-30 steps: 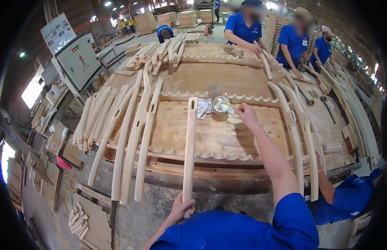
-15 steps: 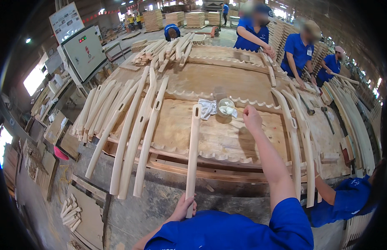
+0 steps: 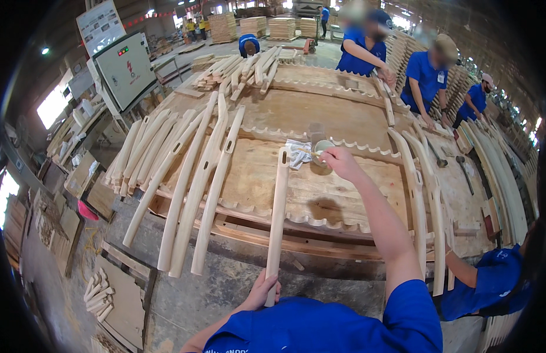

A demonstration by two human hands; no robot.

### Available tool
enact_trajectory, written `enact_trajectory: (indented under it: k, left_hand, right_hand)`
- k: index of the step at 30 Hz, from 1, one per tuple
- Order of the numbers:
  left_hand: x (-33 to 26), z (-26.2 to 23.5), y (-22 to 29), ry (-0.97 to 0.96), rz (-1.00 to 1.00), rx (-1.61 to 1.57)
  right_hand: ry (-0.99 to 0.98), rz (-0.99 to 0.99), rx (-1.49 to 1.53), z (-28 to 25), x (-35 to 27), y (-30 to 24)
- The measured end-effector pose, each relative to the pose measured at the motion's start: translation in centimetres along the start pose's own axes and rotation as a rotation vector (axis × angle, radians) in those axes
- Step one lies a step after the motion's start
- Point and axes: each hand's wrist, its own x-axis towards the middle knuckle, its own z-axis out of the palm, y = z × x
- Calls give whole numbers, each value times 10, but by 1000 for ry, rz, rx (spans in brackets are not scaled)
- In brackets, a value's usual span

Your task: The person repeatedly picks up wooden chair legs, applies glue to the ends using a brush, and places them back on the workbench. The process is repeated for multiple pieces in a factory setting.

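My left hand point(image 3: 263, 290) is closed round the lower end of a long pale wooden chair-leg-like piece point(image 3: 277, 217). The far end of this piece has an oval slot and rests at the workbench. My right hand point(image 3: 339, 163) pinches a thin stick point(image 3: 310, 153) whose tip points left toward the slotted end; whether it touches the wood I cannot tell. Just beyond my right hand stands a small cup point(image 3: 324, 145) with white stuff inside, partly hidden by the fingers. A crumpled white cloth point(image 3: 299, 154) lies between the cup and the slotted end.
Several similar slotted wooden pieces point(image 3: 193, 182) lie to the left, overhanging the bench point(image 3: 258, 176). Scalloped wooden strips point(image 3: 367, 150) cross the bench. Curved pieces point(image 3: 415, 188) and hammers point(image 3: 465, 173) lie on the right. A co-worker's arm point(image 3: 463, 270) is close on my right; other people work across the bench.
My right hand has moved left from beyond the cup's right side, bringing the stick across to the slotted end. My left hand keeps its grip on the wooden piece.
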Motion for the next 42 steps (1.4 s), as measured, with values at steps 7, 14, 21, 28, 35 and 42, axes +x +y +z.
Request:
enact_trajectory:
  k: [7, 14, 21, 28, 35, 42]
  left_hand:
    - [3, -1, -1, -15, 2, 63]
    - [3, -5, -4, -11, -4, 54]
    - [1, -1, -1, -9, -23, 45]
    - [1, 2, 2, 8, -12, 60]
    - [1, 2, 1, 6, -12, 51]
    - [0, 5, 4, 20, -19, 62]
  right_hand:
    - [-42, 65, -147, 6, 12, 5]
    - [288, -130, -253, 21, 2, -3]
    - [532, -265, -375, 38, 2, 3]
    - [453, -337, -432, 33, -3, 6]
    - [370, -357, -410, 33, -17, 6]
    - [260, -219, -251, 24, -20, 2]
